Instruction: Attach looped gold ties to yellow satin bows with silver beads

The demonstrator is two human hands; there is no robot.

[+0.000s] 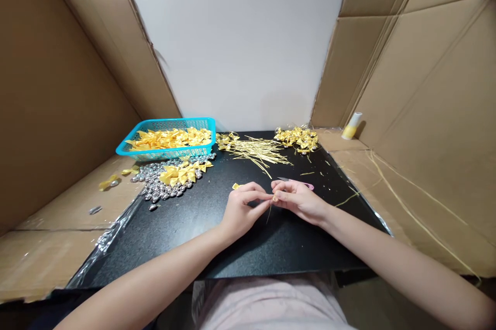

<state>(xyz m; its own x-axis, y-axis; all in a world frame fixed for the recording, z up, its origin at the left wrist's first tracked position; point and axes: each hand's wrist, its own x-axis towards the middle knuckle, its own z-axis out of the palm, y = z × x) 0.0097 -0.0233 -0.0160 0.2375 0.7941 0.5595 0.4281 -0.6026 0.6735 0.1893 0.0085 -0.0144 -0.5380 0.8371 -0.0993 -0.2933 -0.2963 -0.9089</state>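
Note:
Over the middle of the black table, my left hand (pixel 246 205) and my right hand (pixel 300 200) meet fingertip to fingertip. Pinched between them is a small yellow ribbon piece (pixel 275 198), mostly covered by the fingers. A thin strand (pixel 268 215) hangs below the fingertips. Just behind my left hand lies a yellow bow (pixel 236 186). Beyond my right hand rests a pink-handled cutting tool (pixel 306 185), its dark blade pointing left and partly hidden by the hand.
At the back left, a turquoise basket (pixel 166 153) holds many yellow bows. Silver beads (pixel 155 188) and bows are heaped before it. Gold ties (pixel 259 149) lie at the back, beside finished-looking bow clusters (pixel 298 139). A thread spool (pixel 352 126) stands right. Cardboard walls (pixel 437 77) flank the table.

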